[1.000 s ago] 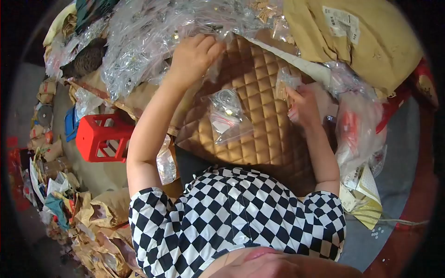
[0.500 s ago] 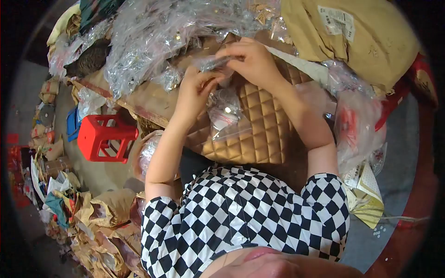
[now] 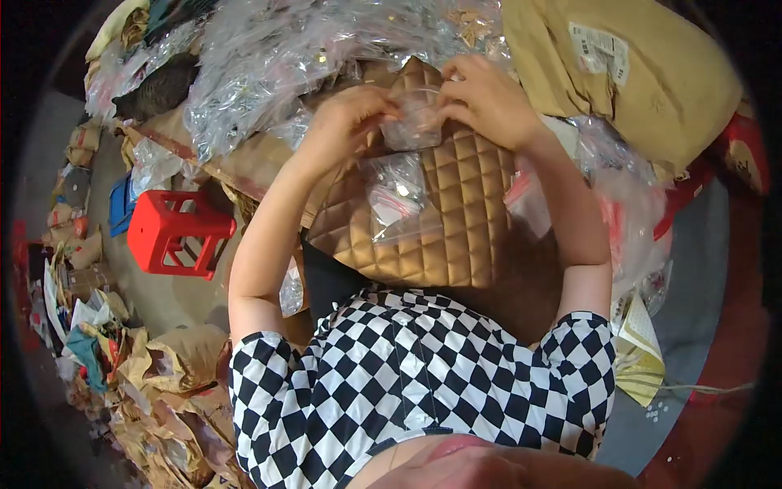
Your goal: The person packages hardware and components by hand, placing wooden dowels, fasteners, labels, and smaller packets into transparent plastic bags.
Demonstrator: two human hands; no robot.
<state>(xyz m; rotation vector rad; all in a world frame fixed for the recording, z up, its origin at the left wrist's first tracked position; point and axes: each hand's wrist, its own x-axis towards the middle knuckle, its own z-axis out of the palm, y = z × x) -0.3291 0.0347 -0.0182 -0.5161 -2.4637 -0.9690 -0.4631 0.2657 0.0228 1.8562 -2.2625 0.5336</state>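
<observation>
Between my two hands a small clear plastic bag [image 3: 414, 122] is stretched above the brown quilted cloth [image 3: 464, 212]. My left hand [image 3: 350, 121] pinches the bag's left edge. On its right edge, my right hand [image 3: 487, 99] has thumb and fingers closed. What the bag holds is too blurred to tell. Nearer my body, another clear bag [image 3: 397, 200] with a white and red piece inside lies on the cloth. A pile of clear plastic bags [image 3: 269, 69] rises beyond my left hand.
A red stool [image 3: 175, 234] stands at the left, beside a blue object [image 3: 121, 205]. A large tan sack [image 3: 643, 81] lies at the upper right, above plastic bags with red parts [image 3: 623, 220]. Brown paper bags [image 3: 175, 407] fill the lower left. A dark furry animal [image 3: 159, 88] rests at upper left.
My right hand has come from the right side of the cloth to meet my left hand. The small bag, smeared by motion half a second ago, is now spread between them.
</observation>
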